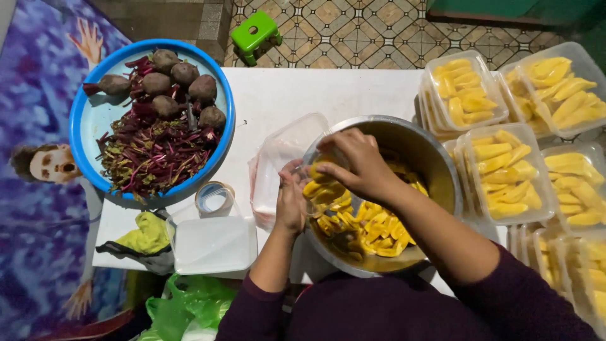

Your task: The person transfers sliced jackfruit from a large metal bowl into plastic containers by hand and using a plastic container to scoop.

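Observation:
A large steel bowl [435,158] on the white table holds many yellow fruit pieces [372,230]. My left hand [291,202] grips a clear plastic container [319,192] tilted over the bowl's left rim, with yellow pieces inside it. My right hand [356,165] reaches across from the right, fingers curled down on the yellow pieces at the container's mouth. Both forearms in dark purple sleeves cross above the bowl.
Filled clear containers of yellow fruit [502,173] crowd the right side. A stack of clear containers [278,158] lies left of the bowl. A blue basin [88,120] holds beetroots and red stalks. A lidded box [211,243], tape roll [213,197], cloth [146,235], green stool [254,31].

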